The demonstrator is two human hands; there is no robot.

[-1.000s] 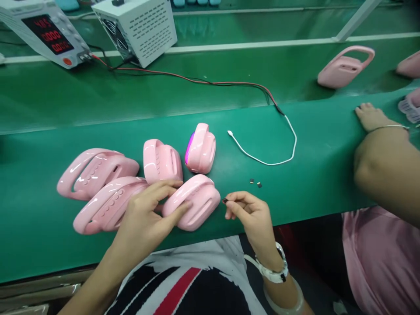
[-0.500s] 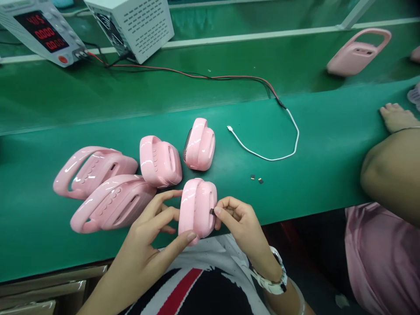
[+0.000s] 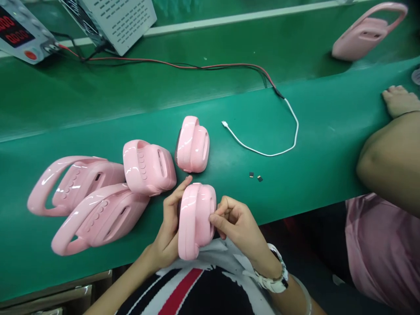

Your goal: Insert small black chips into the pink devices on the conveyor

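A glossy pink device with a loop handle [image 3: 197, 218] stands at the bench's front edge. My left hand [image 3: 169, 229] is wrapped round its left side, fingers partly hidden behind it. Against the slot on its right side, my right hand [image 3: 234, 221] pinches with thumb and forefinger. The small black memory card seen there earlier is now hidden by the fingertips. Two more memory cards, one black card [image 3: 251, 175] and another beside it [image 3: 260, 178], lie on the green mat. A similar pink device [image 3: 193, 144] stands just beyond my hands.
More pink devices [image 3: 149, 168] rest at left, two of them lying tilted [image 3: 101, 214]. A white cable [image 3: 262, 153] runs to a power supply [image 3: 29, 30] beside a perforated box [image 3: 121, 22]. Another pink device [image 3: 361, 37] stands back right. Another person's arm [image 3: 390, 148] is at right.
My left hand has shifted from spread fingers to a closer hold round the device. The right fingertips have pressed closer to the slot, covering the card. The camera view has shifted slightly.
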